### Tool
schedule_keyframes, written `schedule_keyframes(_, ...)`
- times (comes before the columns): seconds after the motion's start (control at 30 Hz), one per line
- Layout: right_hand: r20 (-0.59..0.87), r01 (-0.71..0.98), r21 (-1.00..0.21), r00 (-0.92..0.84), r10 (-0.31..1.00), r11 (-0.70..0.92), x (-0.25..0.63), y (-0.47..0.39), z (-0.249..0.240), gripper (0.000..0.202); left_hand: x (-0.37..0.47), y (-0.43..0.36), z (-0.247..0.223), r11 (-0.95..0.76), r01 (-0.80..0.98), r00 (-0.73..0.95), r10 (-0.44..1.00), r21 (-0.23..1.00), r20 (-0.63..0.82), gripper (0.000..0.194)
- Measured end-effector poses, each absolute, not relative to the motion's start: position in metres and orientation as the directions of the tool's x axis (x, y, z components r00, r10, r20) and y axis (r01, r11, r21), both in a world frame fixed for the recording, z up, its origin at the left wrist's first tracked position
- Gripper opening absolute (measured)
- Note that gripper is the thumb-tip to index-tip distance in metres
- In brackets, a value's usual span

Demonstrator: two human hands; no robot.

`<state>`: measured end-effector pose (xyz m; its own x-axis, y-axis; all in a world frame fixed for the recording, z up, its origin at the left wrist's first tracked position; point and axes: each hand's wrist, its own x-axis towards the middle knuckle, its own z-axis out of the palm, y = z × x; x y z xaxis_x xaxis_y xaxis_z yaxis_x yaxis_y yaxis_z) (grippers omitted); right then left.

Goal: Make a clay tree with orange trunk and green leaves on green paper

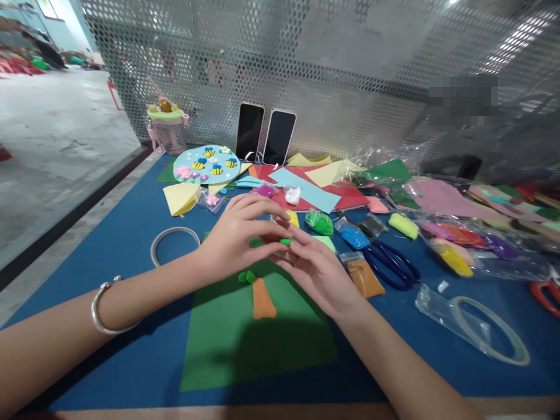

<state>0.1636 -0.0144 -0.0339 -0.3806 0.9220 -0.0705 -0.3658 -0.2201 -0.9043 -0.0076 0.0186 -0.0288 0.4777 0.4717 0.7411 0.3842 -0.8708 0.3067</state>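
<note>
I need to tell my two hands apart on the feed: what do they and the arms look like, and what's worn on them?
Both the left hand and right hand are ungloved, with no rings visible. The forearms show no sleeves. A silver, rounded bangle circles the left wrist; the right shows none.

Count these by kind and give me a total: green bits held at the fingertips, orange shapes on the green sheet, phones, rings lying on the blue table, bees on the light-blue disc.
Held green bit: 1
Orange shape: 1
Phones: 2
Rings: 2
Bees: 4
Total: 10
</note>
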Motion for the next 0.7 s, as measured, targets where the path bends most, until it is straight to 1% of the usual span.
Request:
schedule_keyframes(0.13,-0.037,-0.329,-0.932,-0.326,0.945,-0.150,0.165,-0.013,-0.040,0.021,-0.010,0.019,-0.024,-0.883,0.332,0.465,0.459,0.332,0.757,0.009)
schedule_keyframes(0.2,-0.026,-0.295,-0.949,-0.288,0.957,-0.115,0.165,-0.012,-0.043,0.017,-0.010,0.019,-0.023,-0.885,0.330,0.475,0.456,0.328,0.753,0.013)
schedule_keyframes(0.3,-0.027,-0.294,-0.951,-0.235,0.972,-0.097,0.164,-0.012,-0.046,0.013,-0.010,0.018,-0.025,-0.879,0.341,0.473,0.468,0.334,0.747,0.021)
schedule_keyframes(0.4,-0.043,-0.291,-0.951,-0.194,0.980,-0.100,0.162,-0.014,-0.046,0.013,-0.008,0.017,-0.029,-0.865,0.343,0.445,0.492,0.365,0.748,0.021)
schedule_keyframes(0.5,-0.055,-0.294,-0.948,-0.218,0.974,-0.120,0.161,-0.016,-0.044,0.018,-0.008,0.018,-0.032,-0.863,0.328,0.435,0.499,0.384,0.749,0.017)
schedule_keyframes(0.57,-0.051,-0.295,-0.949,-0.219,0.974,-0.116,0.161,-0.017,-0.044,0.021,-0.009,0.019,-0.033,-0.865,0.327,0.443,0.497,0.382,0.746,0.018)
schedule_keyframes(0.7,-0.039,-0.221,-0.973,-0.132,0.990,-0.067,0.162,-0.016,-0.046,0.019,-0.010,0.022,-0.035,-0.880,0.334,0.493,0.469,0.338,0.733,0.019)
